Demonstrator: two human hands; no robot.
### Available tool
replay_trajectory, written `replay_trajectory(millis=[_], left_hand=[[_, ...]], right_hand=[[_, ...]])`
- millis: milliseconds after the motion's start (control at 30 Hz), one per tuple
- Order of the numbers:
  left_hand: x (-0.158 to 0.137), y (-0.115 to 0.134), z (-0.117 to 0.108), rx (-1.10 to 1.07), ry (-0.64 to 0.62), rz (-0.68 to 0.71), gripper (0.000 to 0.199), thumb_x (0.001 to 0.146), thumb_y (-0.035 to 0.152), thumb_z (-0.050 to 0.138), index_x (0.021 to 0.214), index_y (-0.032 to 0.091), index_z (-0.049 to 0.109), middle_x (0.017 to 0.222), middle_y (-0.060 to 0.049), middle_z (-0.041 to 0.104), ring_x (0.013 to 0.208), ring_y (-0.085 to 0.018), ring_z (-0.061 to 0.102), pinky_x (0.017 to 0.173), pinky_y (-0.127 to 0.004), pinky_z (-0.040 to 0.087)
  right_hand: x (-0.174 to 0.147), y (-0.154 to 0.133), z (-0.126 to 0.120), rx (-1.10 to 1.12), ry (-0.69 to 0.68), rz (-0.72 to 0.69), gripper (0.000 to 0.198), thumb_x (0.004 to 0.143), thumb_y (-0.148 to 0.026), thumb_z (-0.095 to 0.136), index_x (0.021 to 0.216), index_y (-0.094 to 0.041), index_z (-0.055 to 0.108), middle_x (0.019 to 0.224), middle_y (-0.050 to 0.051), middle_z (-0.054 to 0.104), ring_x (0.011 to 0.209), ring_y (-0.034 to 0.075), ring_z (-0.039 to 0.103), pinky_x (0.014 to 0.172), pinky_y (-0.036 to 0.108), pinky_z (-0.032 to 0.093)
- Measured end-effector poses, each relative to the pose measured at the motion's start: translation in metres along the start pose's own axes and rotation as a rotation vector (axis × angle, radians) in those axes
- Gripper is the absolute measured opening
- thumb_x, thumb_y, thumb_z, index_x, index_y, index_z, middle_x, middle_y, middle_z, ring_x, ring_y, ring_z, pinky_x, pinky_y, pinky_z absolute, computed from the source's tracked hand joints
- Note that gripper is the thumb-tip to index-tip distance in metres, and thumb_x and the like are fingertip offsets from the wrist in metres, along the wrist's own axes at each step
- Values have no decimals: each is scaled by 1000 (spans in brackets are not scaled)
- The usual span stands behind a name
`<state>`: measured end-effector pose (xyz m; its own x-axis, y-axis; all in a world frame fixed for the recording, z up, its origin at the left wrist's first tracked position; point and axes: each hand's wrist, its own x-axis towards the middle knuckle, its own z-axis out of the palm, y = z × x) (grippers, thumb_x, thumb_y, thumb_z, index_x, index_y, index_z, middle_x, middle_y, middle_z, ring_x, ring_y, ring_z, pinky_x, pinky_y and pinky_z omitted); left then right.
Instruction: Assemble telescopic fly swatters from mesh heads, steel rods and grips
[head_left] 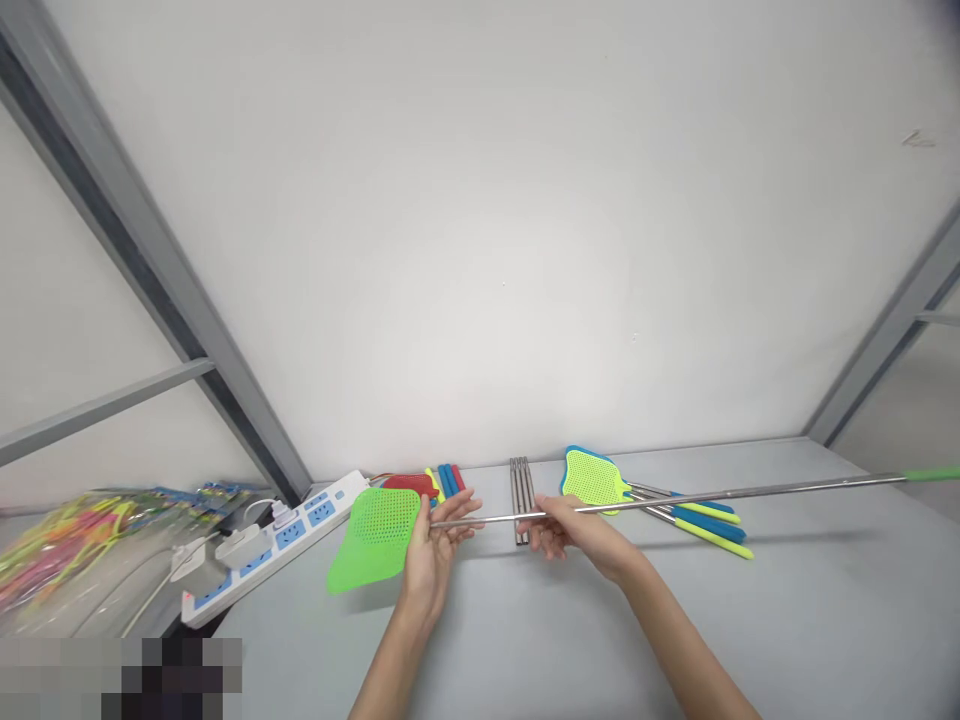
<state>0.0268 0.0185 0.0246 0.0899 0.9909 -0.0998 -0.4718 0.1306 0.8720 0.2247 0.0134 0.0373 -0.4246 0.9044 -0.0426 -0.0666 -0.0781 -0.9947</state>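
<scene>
Two hands hold one green fly swatter (379, 540), which crosses above the bundle of metal tubes (520, 490) on the desk (525, 645). The left hand (433, 560), to the left of the bundle, has its thumb on the swatter's neck just beside the mesh head, its fingers loosely spread; the right hand (566, 525), overlapping the bundle's right edge in view, pinches the single steel shaft (795, 489) between thumb and fingers. The shaft runs on far to the right of the bundle, ending in one green handle (934, 473) at the picture's edge. The bundle seems to count four tubes, side by side. Near it, on its left, lie four grips, one yellow, two blue and one red, beside one red mesh head (409, 484). On its right is a fanned pile of swatters with two heads visible, a yellow-green one (592, 478) over a blue one (564, 472), and four handles (709, 528), two yellow and two blue. Farther left of the bundle, one white power strip (290, 534) carries two white adapters (244, 546) and one smaller plug (283, 514). Beyond it, well apart from the bundle, sits clear plastic packaging (71, 560) with pink, yellow and orange contents, too jumbled to count.
</scene>
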Motion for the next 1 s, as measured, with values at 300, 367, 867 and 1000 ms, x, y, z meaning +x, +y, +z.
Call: replay_trajectory(millis=[300,367,867,1000], left_hand=[[-12,-47,-17,51,86,37,44,76,44,39,82,10,65,70,-8,63,69,-19,56,67,-30,42],[-12,-49,-16,51,77,44,42,76,42,39,80,9,65,67,-7,61,64,-17,55,63,-28,42],[-12,-55,-16,8,75,45,39,76,40,37,70,10,62,57,-2,56,50,-12,51,54,-24,38],[-12,-57,-15,5,102,59,42,75,43,36,67,11,61,53,-1,54,47,-12,49,52,-24,37]], right_hand=[[-9,75,7,226,89,134,52,71,-57,41,68,-9,59,53,1,51,43,6,44,40,19,28],[-10,78,6,259,94,126,52,71,-56,41,68,-8,59,53,1,51,44,6,44,41,19,29],[-9,82,5,196,120,66,42,75,-46,44,74,-8,61,58,2,51,45,6,43,39,18,30],[-9,81,6,198,141,84,40,74,-46,45,72,-9,61,56,1,50,44,6,42,38,18,30]])
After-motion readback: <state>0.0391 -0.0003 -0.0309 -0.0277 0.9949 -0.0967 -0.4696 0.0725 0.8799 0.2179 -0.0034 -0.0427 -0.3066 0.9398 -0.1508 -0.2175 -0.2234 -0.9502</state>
